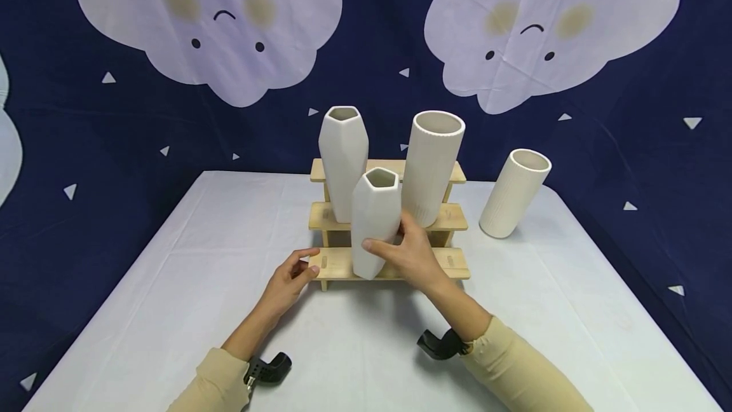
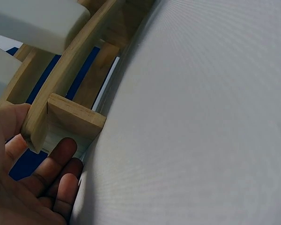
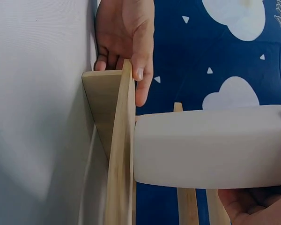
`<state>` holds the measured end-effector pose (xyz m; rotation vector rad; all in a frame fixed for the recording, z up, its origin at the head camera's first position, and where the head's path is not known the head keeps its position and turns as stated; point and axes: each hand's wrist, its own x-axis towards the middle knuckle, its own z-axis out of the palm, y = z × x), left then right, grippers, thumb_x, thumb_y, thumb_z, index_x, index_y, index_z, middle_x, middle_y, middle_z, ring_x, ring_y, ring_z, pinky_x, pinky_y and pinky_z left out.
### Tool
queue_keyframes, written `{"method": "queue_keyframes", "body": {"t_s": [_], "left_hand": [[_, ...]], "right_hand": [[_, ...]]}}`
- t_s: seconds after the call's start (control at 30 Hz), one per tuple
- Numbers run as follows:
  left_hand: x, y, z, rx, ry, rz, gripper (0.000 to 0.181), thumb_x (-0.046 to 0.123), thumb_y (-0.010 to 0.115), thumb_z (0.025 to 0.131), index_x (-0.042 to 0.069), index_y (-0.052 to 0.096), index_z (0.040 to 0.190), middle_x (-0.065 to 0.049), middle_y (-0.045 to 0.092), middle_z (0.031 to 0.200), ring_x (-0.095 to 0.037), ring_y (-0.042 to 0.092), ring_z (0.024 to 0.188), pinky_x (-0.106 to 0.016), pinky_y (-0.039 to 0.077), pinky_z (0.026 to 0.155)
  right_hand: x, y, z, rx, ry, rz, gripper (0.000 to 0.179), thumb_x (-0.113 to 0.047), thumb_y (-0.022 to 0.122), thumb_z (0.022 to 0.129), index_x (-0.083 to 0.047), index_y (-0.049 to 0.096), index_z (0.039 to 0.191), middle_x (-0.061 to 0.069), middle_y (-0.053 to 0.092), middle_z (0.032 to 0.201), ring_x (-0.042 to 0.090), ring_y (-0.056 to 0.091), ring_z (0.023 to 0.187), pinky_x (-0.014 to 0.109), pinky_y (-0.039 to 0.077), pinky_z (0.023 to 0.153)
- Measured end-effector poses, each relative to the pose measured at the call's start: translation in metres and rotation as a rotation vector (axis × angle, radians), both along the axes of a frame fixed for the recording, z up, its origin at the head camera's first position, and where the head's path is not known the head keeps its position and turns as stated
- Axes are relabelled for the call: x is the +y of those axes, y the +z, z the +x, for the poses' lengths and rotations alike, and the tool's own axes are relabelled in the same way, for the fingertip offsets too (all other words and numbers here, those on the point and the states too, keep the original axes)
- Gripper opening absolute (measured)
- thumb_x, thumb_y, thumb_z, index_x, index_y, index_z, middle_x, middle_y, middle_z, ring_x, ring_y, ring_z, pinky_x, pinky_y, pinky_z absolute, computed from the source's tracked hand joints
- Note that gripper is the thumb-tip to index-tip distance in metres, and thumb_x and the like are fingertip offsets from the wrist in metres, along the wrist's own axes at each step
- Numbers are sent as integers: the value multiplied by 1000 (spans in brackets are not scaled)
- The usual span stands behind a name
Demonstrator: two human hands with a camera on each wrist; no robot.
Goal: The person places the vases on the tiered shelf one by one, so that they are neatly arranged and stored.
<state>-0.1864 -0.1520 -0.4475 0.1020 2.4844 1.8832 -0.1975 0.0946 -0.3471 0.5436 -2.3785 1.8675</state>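
Note:
A faceted white vase (image 1: 374, 221) stands on the front, lowest step of a three-tier wooden stand (image 1: 337, 264). My right hand (image 1: 414, 256) grips its lower half from the right, thumb across the front. In the right wrist view the base of the vase (image 3: 201, 147) meets the step, and part of my hand (image 3: 260, 208) shows at the edge. My left hand (image 1: 288, 285) holds the left end of that step between thumb and index finger. The left wrist view shows the other fingers (image 2: 65, 187) curled below the board (image 2: 56, 86).
Behind on the stand are a taller faceted vase (image 1: 344, 157) at left and a ribbed cylindrical vase (image 1: 431, 167) at right. Another ribbed vase (image 1: 513, 196) stands on the white-covered table (image 1: 217, 259), right of the stand. A dark blue cloud-patterned cloth (image 1: 377, 30) hangs behind.

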Motion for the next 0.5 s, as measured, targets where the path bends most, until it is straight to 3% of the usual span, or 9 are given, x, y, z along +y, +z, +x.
{"method": "queue_keyframes", "body": {"t_s": [0.5], "left_hand": [[0,-1,-1,-26,6,0,38,24,61,92,21,55,129,-8,57,95,-12,48,79,-23,38,68]], "right_hand": [[-13,-5,-3,7,-7,52,65,-17,80,74,-11,48,130,12,60,121,26,60,109,43,49,90]]}}
